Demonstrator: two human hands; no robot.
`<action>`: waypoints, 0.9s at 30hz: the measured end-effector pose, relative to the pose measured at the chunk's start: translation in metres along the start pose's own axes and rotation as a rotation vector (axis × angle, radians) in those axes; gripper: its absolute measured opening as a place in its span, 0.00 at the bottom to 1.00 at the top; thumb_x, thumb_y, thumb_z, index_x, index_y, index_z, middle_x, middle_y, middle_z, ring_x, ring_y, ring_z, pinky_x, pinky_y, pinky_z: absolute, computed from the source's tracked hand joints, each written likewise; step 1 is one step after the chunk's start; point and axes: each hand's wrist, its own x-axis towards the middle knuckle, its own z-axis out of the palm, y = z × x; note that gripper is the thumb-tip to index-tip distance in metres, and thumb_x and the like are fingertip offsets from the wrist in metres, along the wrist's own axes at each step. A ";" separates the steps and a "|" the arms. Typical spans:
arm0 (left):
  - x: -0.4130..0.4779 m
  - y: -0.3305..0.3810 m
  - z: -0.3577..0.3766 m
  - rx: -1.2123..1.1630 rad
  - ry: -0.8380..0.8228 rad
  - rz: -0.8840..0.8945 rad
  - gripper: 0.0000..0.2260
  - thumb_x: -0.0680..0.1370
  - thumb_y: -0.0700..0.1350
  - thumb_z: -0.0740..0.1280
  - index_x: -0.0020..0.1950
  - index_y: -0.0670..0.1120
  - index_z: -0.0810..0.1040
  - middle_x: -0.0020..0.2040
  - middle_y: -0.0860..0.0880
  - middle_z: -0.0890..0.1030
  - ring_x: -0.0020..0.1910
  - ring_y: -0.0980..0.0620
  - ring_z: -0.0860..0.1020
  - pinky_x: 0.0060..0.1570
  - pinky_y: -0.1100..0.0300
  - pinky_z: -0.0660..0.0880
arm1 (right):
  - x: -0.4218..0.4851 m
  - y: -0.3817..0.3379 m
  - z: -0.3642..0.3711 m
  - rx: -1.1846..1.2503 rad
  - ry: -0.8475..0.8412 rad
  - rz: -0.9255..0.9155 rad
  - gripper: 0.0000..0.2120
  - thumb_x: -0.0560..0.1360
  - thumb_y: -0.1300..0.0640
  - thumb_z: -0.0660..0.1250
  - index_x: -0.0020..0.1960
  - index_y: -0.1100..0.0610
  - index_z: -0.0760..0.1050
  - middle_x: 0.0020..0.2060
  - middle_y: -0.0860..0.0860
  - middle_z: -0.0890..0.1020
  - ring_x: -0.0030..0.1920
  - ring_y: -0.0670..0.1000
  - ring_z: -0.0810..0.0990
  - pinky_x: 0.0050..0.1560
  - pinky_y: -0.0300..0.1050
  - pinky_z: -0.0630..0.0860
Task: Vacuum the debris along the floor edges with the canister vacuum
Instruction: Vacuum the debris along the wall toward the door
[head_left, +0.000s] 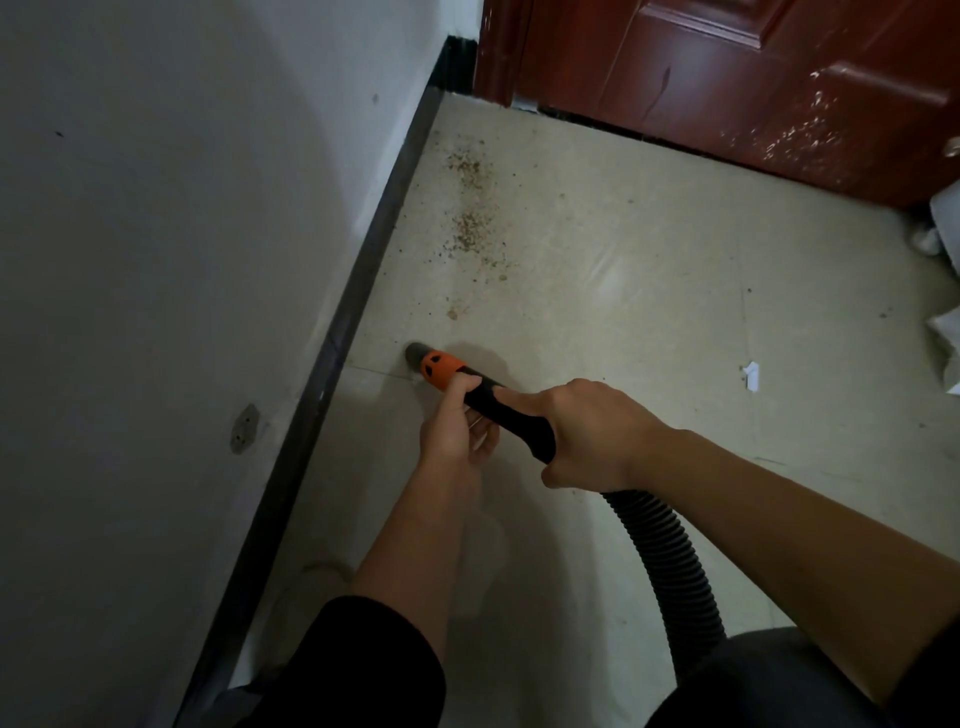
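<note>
— Pale floor tiles (623, 270) under us; what do we hold?
— Our right hand (592, 436) wraps tight round the black vacuum wand (519, 421). Our left hand (457, 426) curls its fingers on the orange collar (441, 370) just ahead.
— And farther out?
— We see the grey nozzle tip (415, 353) low at the floor, near the dark baseboard (358, 291) on the left. The ribbed hose (665, 561) trails back to the near right. Brown debris (470, 228) lies farther along the edge, apart from the tip, toward the red door (727, 78).

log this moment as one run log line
phase: edge vacuuming | left hand: grips vacuum wand at orange collar | right hand: grips it further back | nozzle: near baseboard | debris: ahead toward door, not yet reached
</note>
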 end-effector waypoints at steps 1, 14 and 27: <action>0.001 0.001 0.000 -0.001 0.010 -0.002 0.14 0.74 0.48 0.69 0.53 0.39 0.81 0.43 0.46 0.81 0.38 0.52 0.77 0.30 0.62 0.75 | 0.001 -0.001 0.000 -0.004 0.007 0.005 0.44 0.67 0.55 0.71 0.78 0.43 0.54 0.37 0.48 0.74 0.38 0.51 0.73 0.36 0.43 0.69; 0.011 0.018 -0.005 -0.118 0.077 0.067 0.10 0.75 0.47 0.68 0.50 0.41 0.80 0.38 0.48 0.80 0.35 0.53 0.77 0.34 0.61 0.73 | 0.030 -0.016 0.000 -0.049 0.059 -0.021 0.42 0.69 0.57 0.68 0.78 0.44 0.53 0.37 0.50 0.73 0.38 0.52 0.72 0.34 0.44 0.67; 0.011 0.029 -0.015 -0.217 0.209 0.107 0.09 0.73 0.46 0.70 0.49 0.42 0.79 0.41 0.47 0.81 0.40 0.50 0.79 0.35 0.58 0.75 | 0.049 -0.031 0.005 -0.010 0.078 -0.073 0.42 0.69 0.57 0.69 0.78 0.43 0.53 0.39 0.50 0.74 0.38 0.52 0.72 0.32 0.43 0.67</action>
